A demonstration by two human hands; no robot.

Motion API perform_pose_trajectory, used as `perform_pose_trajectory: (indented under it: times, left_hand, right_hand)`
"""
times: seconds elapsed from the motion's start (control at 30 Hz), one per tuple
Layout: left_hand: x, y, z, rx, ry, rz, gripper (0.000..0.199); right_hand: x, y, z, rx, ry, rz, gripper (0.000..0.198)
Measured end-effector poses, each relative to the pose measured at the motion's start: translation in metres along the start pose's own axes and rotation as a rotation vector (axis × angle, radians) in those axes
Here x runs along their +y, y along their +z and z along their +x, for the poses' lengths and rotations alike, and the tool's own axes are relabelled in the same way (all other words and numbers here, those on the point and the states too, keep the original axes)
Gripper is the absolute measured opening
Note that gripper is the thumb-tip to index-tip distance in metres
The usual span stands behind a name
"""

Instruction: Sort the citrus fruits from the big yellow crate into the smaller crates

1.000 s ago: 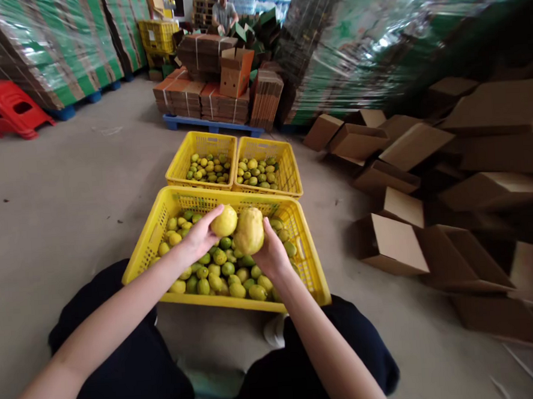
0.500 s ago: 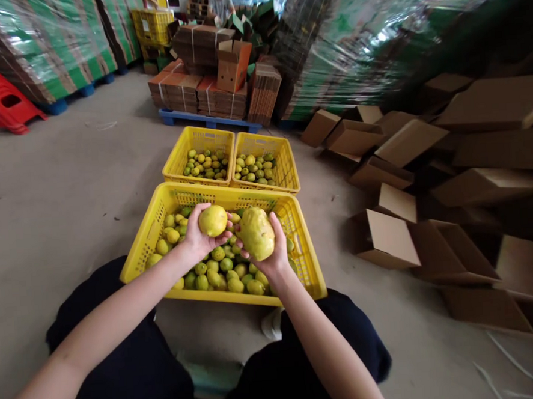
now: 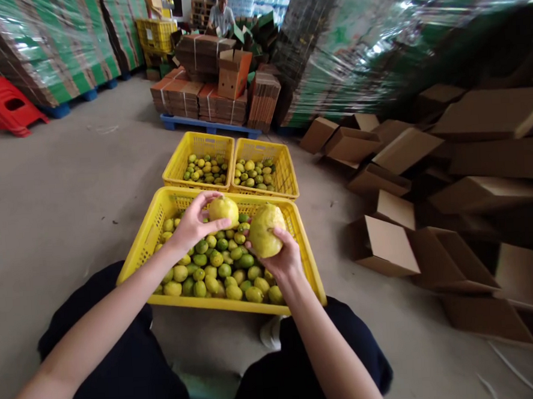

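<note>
My left hand [image 3: 199, 218] grips a yellow lemon [image 3: 224, 210], thumb along its near side and fingers over its far side. In my right hand [image 3: 285, 252] sits a bigger, bumpy yellow-green lemon [image 3: 265, 231], held from below with the thumb on its right side. Both fruits are above the large yellow crate [image 3: 228, 308] between my knees, side by side with a small gap. Many green and yellow lemons [image 3: 216, 258] lie loose in that crate, some of them hidden by my hands.
Two smaller yellow crates [image 3: 172, 172] holding lemons stand just beyond the large one. Flattened cartons [image 3: 222, 103] are stacked on a blue pallet [image 3: 190, 125] behind. Open cardboard boxes [image 3: 391, 246] crowd the right. At left is a red stool [image 3: 5, 107]. A person [image 3: 221, 15] is at the back.
My left hand has turned its lemon, with the thumb now across the near side. The right hand has moved slightly right with the larger lemon, widening the space between them.
</note>
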State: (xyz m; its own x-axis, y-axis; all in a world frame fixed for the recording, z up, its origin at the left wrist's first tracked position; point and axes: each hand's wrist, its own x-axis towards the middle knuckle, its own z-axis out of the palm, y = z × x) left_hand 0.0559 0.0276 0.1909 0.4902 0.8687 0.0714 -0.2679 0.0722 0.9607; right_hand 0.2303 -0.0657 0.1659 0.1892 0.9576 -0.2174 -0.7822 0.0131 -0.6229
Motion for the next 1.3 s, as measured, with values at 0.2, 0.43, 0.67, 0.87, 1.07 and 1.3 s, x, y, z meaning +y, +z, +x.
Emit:
perform_pose_trajectory:
  times: [0.2, 0.43, 0.67, 0.87, 1.07, 1.3]
  left_hand:
    - [-0.001, 0.008, -0.006, 0.068, -0.032, -0.032, 0.054]
    - [-0.001, 0.008, -0.008, 0.0, 0.04, 0.117, 0.055]
    - [0.001, 0.005, -0.005, -0.031, 0.036, 0.021, 0.057]
    - [0.001, 0.001, -0.001, -0.051, -0.315, -0.346, 0.043]
    - [-0.013, 0.0, -0.001, -0.035, -0.6, -0.84, 0.042]
    - [-0.029, 0.018, -0.011, 0.232, -0.562, -1.019, 0.04]
  right_hand:
    - [0.007, -0.002, 0.002, 0.086, -0.153, -0.108, 0.056]
    - [0.008, 0.005, -0.006, 0.203, -0.665, -0.615, 0.063]
    - [0.012, 0.01, -0.013, 0.082, -0.755, -0.738, 0.066]
    - [0.01, 0.009, -0.006, 0.06, -0.456, -0.453, 0.053]
    - [0.012, 0.004, 0.004, -0.018, 0.079, 0.06, 0.04]
    - [0.024, -0.002, 0.015, 0.005, 0.064, 0.195, 0.045]
